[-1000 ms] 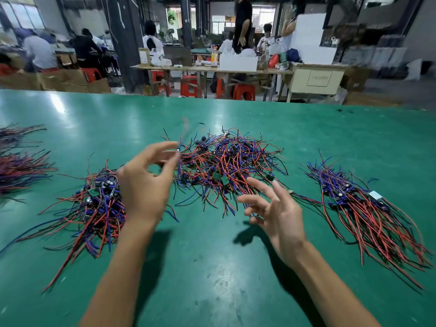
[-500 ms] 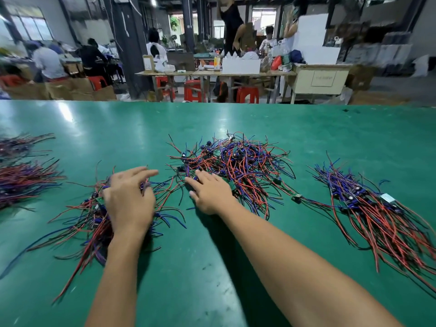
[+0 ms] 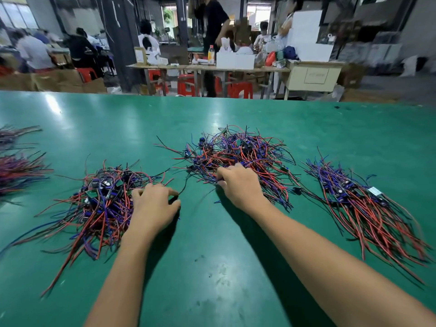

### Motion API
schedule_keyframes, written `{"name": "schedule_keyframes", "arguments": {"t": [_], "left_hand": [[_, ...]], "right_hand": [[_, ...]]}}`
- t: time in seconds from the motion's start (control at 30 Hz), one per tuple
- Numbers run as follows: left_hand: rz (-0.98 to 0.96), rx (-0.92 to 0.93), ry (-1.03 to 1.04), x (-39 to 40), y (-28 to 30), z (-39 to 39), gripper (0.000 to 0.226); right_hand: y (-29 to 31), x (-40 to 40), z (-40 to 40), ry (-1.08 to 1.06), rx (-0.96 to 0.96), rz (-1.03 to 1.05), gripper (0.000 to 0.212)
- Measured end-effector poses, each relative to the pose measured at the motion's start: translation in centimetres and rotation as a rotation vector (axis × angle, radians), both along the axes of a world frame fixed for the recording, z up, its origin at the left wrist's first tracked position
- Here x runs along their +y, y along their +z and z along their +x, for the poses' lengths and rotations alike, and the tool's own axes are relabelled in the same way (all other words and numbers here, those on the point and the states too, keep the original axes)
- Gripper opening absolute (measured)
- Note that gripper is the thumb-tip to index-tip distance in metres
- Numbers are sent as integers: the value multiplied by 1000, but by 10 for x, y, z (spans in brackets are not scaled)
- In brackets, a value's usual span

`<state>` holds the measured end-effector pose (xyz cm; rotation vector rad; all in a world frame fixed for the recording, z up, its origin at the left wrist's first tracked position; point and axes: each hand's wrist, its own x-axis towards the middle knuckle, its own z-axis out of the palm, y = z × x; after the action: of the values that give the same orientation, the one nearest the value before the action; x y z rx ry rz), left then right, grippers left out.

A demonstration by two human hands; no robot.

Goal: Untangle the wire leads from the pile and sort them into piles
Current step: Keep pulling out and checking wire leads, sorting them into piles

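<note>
So the green tabletop (image 3: 212,267) has a few heaps of red, blue and black wire leads spread across it. The tangled middle pile (image 3: 238,152) sits just past the right hand (image 3: 238,185), which lies knuckles-up on the pile's near edge with its fingers curled down into the wires; looks like it's pinching a few strands, though the back of the hand hides the fingertips. The left hand (image 3: 153,206) rests at the right edge of the left pile (image 3: 99,204), fingers bent, thumb and forefinger closed on a thin black lead (image 3: 185,186) that trails off toward the middle pile. Off to the right there's a neater pile (image 3: 368,208) fanned out with the red ends pointing toward the near right corner, well apart from both hands. Two more bundles (image 3: 18,171) sit at the far left edge, blurry. Beyond the tabletop it's a workshop: a long wooden bench (image 3: 207,67) with white boxes (image 3: 234,60), red stools (image 3: 188,84) underneath, and several people sitting or standing around, all pretty blurred.
</note>
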<state>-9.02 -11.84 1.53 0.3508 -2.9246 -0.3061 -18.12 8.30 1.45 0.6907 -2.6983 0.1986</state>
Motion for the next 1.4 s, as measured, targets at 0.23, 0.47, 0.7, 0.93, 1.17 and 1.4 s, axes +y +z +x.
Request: {"name": "schedule_keyframes", "arguments": {"t": [0.23,0.47,0.7,0.93,1.17,1.4], "left_hand": [[24,-1,-108,20,-4,-6,30],[286,182,-164,46,-10,-1,30],[409,139,-69,51,-8,0,26],[146,157,-8,56,-13,1,11],[620,365,31,53,-6,-3,14],[1000,268,-271,78,12,10,20]], "right_hand": [[-2,25,32,8,-34,-489,12],[-15,41,61,-99,-51,-942,4],[-9,62,68,-224,-206,-1456,10],[0,73,71,-244,-368,-1708,25],[9,89,66,-136,-431,-1746,18],[17,87,74,149,-625,-1749,19]]}}
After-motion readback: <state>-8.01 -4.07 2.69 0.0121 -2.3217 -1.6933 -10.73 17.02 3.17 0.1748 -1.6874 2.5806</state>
